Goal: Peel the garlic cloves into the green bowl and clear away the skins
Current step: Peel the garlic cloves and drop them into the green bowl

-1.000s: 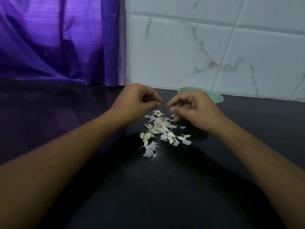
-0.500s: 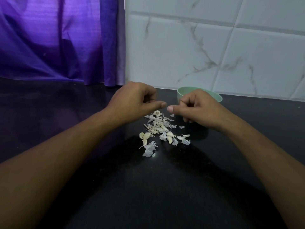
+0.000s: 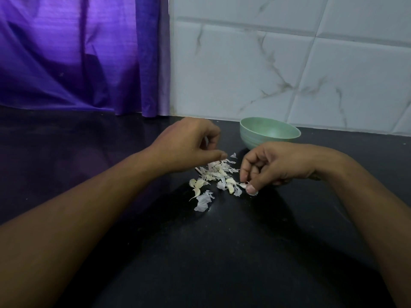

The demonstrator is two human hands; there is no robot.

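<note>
A small heap of white garlic skins [image 3: 213,172] and a few pale garlic cloves [image 3: 230,185] lies on the black counter between my hands. The green bowl [image 3: 269,131] stands behind the heap, by the wall; its inside shows nothing. My left hand [image 3: 189,147] hovers over the heap's far left with fingers curled, thumb and fingertips together; what it holds is hidden. My right hand [image 3: 271,167] is low at the heap's right edge, thumb and forefinger pinching a small garlic clove [image 3: 243,185] on the counter.
The black counter [image 3: 200,252] stretches wide in front and to both sides. A white tiled wall [image 3: 289,63] runs behind the bowl. A purple curtain [image 3: 77,52] hangs at the back left, down to the counter.
My hands have parted. The right hand has dropped down and toward me to the heap's right edge and pinches a clove there, uncovering the bowl. The left hand stays over the heap.
</note>
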